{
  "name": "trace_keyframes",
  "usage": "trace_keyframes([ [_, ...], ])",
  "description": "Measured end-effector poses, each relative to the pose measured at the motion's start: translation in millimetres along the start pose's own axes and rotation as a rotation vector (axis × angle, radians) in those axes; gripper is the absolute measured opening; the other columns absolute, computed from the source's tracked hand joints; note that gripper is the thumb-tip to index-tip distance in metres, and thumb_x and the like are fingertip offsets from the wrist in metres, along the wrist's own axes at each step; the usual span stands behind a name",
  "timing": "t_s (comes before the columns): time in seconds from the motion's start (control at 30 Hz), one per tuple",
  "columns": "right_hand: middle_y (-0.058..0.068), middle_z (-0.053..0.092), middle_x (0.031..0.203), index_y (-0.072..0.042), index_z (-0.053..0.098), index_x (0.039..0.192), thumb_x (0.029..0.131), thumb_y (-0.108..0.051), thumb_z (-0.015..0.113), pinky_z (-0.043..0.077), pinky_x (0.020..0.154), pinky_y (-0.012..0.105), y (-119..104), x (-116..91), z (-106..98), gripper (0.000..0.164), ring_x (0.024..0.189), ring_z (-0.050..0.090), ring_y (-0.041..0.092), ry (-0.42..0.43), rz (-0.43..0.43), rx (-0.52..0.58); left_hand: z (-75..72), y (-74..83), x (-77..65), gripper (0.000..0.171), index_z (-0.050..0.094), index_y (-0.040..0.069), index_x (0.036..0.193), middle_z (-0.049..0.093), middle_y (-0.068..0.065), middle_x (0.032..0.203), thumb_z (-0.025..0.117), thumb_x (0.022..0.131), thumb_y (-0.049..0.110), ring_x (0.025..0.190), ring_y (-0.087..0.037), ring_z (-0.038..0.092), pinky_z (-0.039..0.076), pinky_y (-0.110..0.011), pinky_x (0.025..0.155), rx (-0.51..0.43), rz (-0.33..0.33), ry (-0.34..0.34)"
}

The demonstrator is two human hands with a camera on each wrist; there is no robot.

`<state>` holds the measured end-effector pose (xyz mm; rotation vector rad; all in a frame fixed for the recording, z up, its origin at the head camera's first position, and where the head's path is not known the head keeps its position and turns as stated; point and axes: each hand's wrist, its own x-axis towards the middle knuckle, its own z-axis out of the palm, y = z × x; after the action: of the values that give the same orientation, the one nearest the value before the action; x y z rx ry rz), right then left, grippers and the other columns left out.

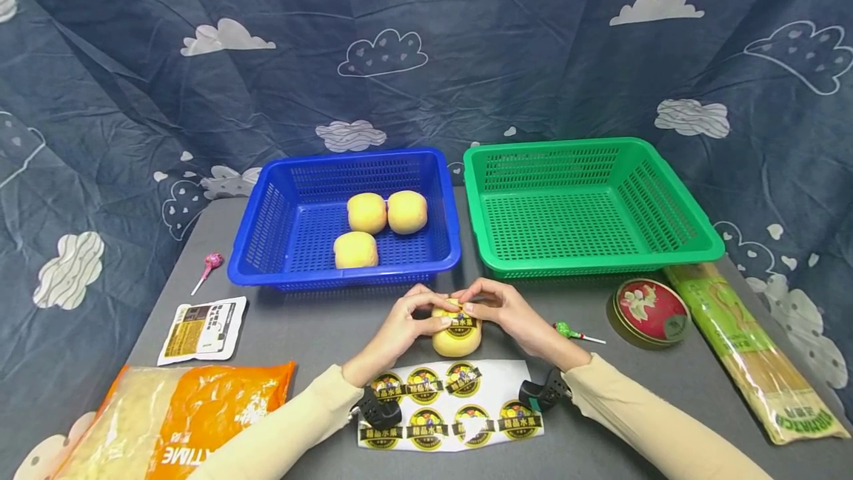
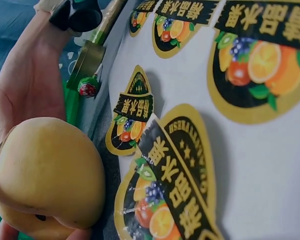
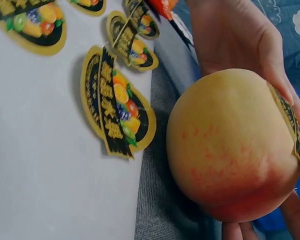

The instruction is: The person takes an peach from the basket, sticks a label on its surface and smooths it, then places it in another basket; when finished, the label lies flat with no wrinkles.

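Observation:
A yellow peach (image 1: 455, 345) sits between both hands at the middle of the table, with a black and gold fruit sticker (image 1: 463, 323) on its side. My left hand (image 1: 415, 318) holds the peach from the left, its thumb at the sticker's edge. From the other side my right hand (image 1: 501, 311) grips it, fingertips at the sticker's upper part. The right wrist view shows the peach's red blush (image 3: 235, 175) and the sticker (image 3: 290, 120) under fingers. Just below the hands lies a white sheet (image 1: 496, 375) of similar stickers, some curling up from it.
Behind stand a blue basket (image 1: 249, 272) holding three peaches (image 1: 366, 213) and a green basket (image 1: 716, 249). A green lollipop (image 1: 565, 330), red tin (image 1: 649, 311) and long noodle pack (image 1: 753, 354) lie right. At left are a pink lollipop (image 1: 212, 261), white packet (image 1: 203, 330) and orange bag (image 1: 200, 406).

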<state>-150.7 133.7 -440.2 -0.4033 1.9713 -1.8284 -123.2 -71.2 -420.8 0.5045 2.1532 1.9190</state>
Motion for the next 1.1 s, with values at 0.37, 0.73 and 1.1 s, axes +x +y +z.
trace_keyframes([
  [0.37, 0.014, 0.058, 0.115, 0.002, 0.055, 0.098, 0.087, -0.016, 0.059, 0.044, 0.08, 0.034, -3, 2, 2, 0.021, 0.104, 0.054, 0.024, 0.021, 0.009, -0.051, 1.1, 1.0, 0.2, 0.021, 0.066, -0.005, 0.097, 0.055, -0.016, 0.1, 0.067, 0.076, -0.001, 0.096, -0.023, 0.047, 0.034, -0.051, 0.089, 0.053, 0.033, 0.026],
  [0.73, 0.017, 0.045, 0.129, -0.004, 0.044, 0.109, 0.076, -0.012, 0.071, 0.035, 0.097, 0.038, -1, -9, 11, 0.043, 0.117, 0.045, 0.03, -0.086, -0.194, -0.262, -0.5, -0.9, -5.0, 0.021, 0.065, -0.002, 0.098, 0.05, -0.01, 0.094, 0.066, 0.078, 0.001, 0.095, -0.024, 0.047, 0.035, -0.05, 0.089, 0.087, 0.034, 0.033],
  [1.1, 0.018, 0.038, 0.136, 0.003, 0.049, 0.118, 0.085, 0.0, 0.058, 0.04, 0.092, 0.032, 12, -5, -18, 0.035, 0.123, 0.038, 0.027, -0.264, -0.156, 0.007, -3.2, -4.5, 0.0, 0.02, 0.065, -0.005, 0.102, 0.052, -0.011, 0.101, 0.06, 0.084, 0.002, 0.1, -0.019, 0.046, 0.04, -0.039, 0.089, 0.01, -0.001, -0.022],
])
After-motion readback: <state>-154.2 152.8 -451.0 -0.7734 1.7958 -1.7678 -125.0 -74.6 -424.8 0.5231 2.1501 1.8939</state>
